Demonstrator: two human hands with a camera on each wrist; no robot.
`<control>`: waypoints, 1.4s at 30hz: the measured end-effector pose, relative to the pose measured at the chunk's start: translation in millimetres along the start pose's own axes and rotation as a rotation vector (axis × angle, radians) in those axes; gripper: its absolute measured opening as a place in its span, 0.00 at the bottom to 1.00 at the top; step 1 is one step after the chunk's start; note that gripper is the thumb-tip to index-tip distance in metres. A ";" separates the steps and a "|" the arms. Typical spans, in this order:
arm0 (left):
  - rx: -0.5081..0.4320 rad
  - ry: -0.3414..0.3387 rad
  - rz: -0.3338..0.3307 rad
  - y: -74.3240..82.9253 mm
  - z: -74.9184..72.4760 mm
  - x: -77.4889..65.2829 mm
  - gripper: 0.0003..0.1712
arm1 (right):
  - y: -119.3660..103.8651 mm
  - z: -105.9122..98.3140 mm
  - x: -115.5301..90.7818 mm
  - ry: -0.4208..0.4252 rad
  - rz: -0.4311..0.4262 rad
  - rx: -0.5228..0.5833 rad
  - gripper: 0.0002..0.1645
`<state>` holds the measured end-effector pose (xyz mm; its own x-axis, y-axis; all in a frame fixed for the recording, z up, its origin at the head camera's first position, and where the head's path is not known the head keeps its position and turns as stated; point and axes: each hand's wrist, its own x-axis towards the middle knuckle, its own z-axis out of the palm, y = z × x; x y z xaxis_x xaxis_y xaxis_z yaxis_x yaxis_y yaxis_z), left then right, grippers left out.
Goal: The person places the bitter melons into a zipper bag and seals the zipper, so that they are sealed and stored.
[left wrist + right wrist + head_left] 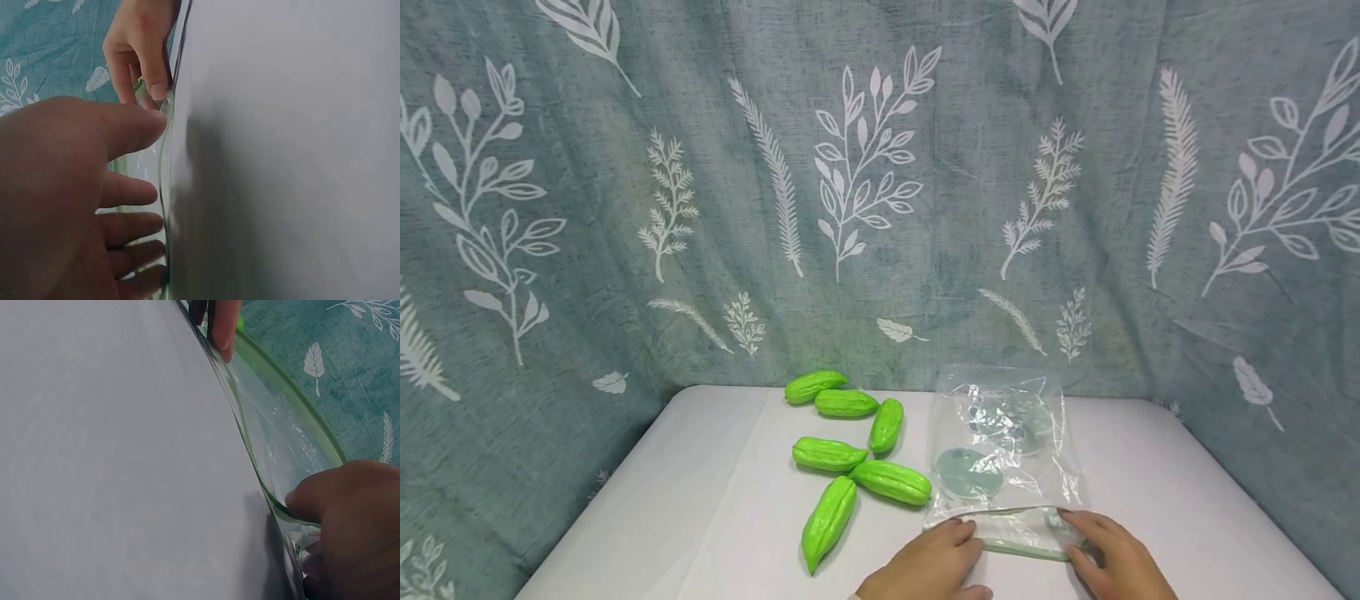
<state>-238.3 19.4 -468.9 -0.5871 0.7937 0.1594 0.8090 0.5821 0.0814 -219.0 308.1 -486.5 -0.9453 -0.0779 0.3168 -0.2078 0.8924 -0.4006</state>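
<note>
A clear zip bag [1037, 482] with pale green round prints lies flat on the white table, its green-edged mouth toward me. My left hand [928, 565] rests at the left end of the mouth; in the left wrist view its straight fingers touch the bag. At the right corner my right hand [1116, 557] pinches the bag's edge between thumb and fingers. The mouth gapes between its two green strips [300, 394] in the right wrist view. Several ridged green bitter gourds [891, 482] lie to the left of the bag, outside it.
The white table [715, 500] runs back to a teal leaf-patterned cloth [737, 208] that hangs behind and at both sides. One bitter gourd [829, 523] lies near my left hand. Others lie farther back on the table.
</note>
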 end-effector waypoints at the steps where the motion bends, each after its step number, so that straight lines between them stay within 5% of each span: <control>1: 0.016 0.006 -0.004 1.6 -1.2 0.7 0.25 | -0.6 0.0 0.6 -0.007 0.013 0.004 0.23; 9: -0.021 0.033 -0.090 8.8 -3.8 10.1 0.27 | -5.7 1.9 3.2 -0.039 0.073 -0.010 0.18; 17: -0.014 0.078 -0.041 4.1 3.9 18.8 0.24 | -9.7 5.6 3.1 -0.076 0.053 -0.069 0.18; 24: -0.002 0.100 -0.089 6.9 0.4 20.6 0.29 | -11.3 2.9 2.2 -0.079 0.059 -0.087 0.17; 42: -0.068 0.174 -0.104 12.6 2.3 25.7 0.38 | -9.2 2.2 -2.3 -0.026 0.046 -0.097 0.35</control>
<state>-243.2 47.5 -466.0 -0.6588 0.6841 0.3132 0.7477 0.6416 0.1714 -215.4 299.1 -485.5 -0.9597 -0.0462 0.2771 -0.1398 0.9341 -0.3286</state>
